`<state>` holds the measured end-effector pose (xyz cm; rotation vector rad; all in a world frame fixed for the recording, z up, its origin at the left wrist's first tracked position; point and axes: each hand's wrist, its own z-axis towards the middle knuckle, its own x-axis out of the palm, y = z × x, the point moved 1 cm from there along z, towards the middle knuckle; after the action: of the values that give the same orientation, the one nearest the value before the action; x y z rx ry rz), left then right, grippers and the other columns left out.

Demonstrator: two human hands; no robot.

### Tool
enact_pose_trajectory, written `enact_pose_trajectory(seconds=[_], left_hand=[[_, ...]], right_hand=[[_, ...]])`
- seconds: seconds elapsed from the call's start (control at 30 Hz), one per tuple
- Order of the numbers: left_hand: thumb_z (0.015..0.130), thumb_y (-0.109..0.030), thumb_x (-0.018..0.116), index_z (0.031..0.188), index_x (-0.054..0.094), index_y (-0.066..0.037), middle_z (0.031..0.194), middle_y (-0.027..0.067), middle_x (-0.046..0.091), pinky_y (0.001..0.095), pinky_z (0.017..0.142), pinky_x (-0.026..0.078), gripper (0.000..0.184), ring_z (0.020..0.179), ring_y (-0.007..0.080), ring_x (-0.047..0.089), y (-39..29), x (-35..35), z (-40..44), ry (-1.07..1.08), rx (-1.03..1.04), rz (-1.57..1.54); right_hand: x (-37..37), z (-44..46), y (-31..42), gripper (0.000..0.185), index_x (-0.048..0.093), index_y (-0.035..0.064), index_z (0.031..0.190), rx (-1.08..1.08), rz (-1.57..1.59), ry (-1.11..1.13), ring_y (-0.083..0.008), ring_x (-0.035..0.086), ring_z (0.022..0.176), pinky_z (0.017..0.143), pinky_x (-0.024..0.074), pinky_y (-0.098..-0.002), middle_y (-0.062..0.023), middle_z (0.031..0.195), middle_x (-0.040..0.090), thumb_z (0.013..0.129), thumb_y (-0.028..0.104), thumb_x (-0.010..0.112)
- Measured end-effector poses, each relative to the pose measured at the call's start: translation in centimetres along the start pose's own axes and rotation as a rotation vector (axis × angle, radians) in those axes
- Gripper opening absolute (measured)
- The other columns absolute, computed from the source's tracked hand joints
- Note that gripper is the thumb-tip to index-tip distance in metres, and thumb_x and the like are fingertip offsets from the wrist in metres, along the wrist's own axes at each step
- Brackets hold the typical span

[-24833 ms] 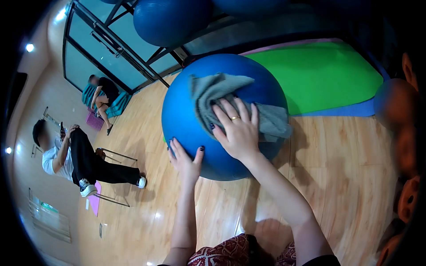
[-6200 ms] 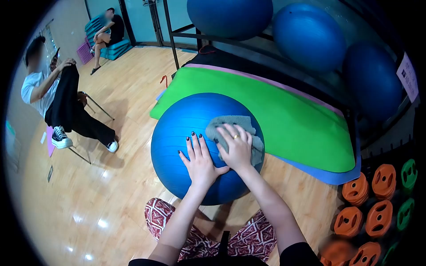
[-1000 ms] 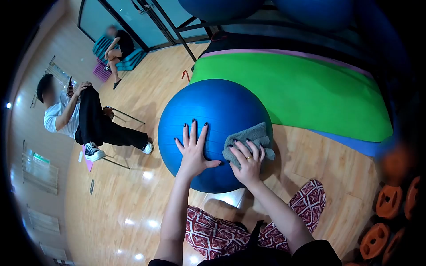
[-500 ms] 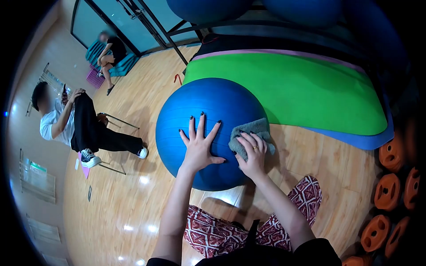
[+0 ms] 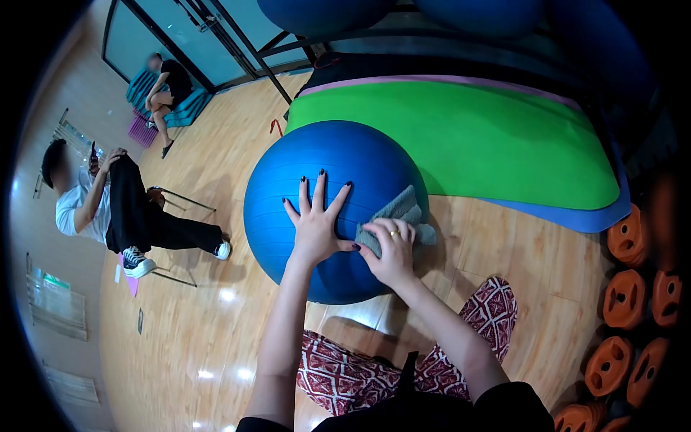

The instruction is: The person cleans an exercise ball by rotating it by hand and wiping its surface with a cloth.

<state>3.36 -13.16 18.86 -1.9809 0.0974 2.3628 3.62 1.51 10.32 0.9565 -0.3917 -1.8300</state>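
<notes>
A large blue exercise ball [image 5: 288,173] rests on the wooden floor between my legs. My left hand [image 5: 314,227] lies on top of the ball with its fingers spread and holds nothing. To its right, my right hand [image 5: 391,252] has its fingers curled on a grey-green cloth [image 5: 404,207], which is bunched against the right side of the ball. The right thumb is close to the left thumb. Part of the cloth is hidden under the right hand.
Behind the ball lies a green mat [image 5: 461,144] over a blue one. More blue balls [image 5: 327,13] sit on a rack. Orange weight plates [image 5: 624,299] stand at the right. One person [image 5: 86,198] sits on a chair at left, another [image 5: 171,86] on stacked teal blocks.
Since half a second ago, my right hand has curled more and moved closer to my left thumb, bunching the cloth. Earlier, the cloth lay flatter and my left hand was elsewhere on the ball.
</notes>
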Motion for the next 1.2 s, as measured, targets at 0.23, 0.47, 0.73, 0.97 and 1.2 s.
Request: enact_pose_trajectory(seconds=[0.23, 0.47, 0.73, 0.97, 1.2], left_hand=[[0.042, -0.045, 0.083, 0.136, 0.036, -0.034, 0.148, 0.0154, 0.017, 0.0716, 0.096, 0.014, 0.106, 0.133, 0.0440, 0.014, -0.7, 0.2, -0.6, -0.019, 0.016, 0.020], [0.042, -0.046, 0.083, 0.136, 0.036, -0.033, 0.147, 0.0151, 0.018, 0.0708, 0.096, 0.016, 0.106, 0.133, 0.0432, 0.015, -1.4, 0.6, -0.1, -0.026, 0.031, 0.054], [0.043, -0.047, 0.083, 0.136, 0.036, -0.032, 0.147, 0.0154, 0.019, 0.0697, 0.096, 0.017, 0.105, 0.133, 0.0430, 0.017, -2.3, 0.3, 0.2, -0.018, 0.038, 0.069], [0.045, -0.048, 0.082, 0.138, 0.035, -0.029, 0.147, 0.0167, 0.017, 0.0691, 0.097, 0.016, 0.106, 0.133, 0.0437, 0.016, -3.1, 1.1, 1.0, -0.038, 0.048, 0.074], [0.045, -0.047, 0.082, 0.137, 0.036, -0.029, 0.147, 0.0160, 0.018, 0.0691, 0.097, 0.016, 0.105, 0.133, 0.0425, 0.016, -4.2, 1.3, 1.4, -0.024, 0.048, 0.078]], right_hand=[[0.3, 0.7, -0.6, 0.020, 0.059, 0.0123, 0.090, -0.022, -0.018, -0.076, -0.0244, 0.051, 0.089, 0.083, 0.0338, -0.0403, -0.0020, 0.091, 0.058, 0.073, 0.019, 0.067], [0.4, 2.6, -3.0, 0.016, 0.059, 0.0083, 0.085, 0.208, 0.064, -0.270, -0.0279, 0.051, 0.088, 0.079, 0.0396, -0.0406, -0.0064, 0.091, 0.059, 0.074, 0.015, 0.067], [0.1, 1.3, -2.3, 0.012, 0.061, 0.0100, 0.082, 0.092, -0.028, -0.222, -0.0267, 0.051, 0.087, 0.078, 0.0397, -0.0384, -0.0050, 0.090, 0.058, 0.074, 0.015, 0.067], [0.0, 2.9, -5.6, 0.010, 0.059, 0.0075, 0.080, 0.359, 0.018, -0.353, -0.0296, 0.053, 0.085, 0.076, 0.0405, -0.0393, -0.0078, 0.087, 0.059, 0.073, 0.010, 0.066], [-0.5, 3.4, -3.4, 0.011, 0.061, 0.0096, 0.080, 0.169, 0.036, -0.251, -0.0286, 0.052, 0.086, 0.077, 0.0409, -0.0385, -0.0056, 0.089, 0.058, 0.072, 0.012, 0.067]])
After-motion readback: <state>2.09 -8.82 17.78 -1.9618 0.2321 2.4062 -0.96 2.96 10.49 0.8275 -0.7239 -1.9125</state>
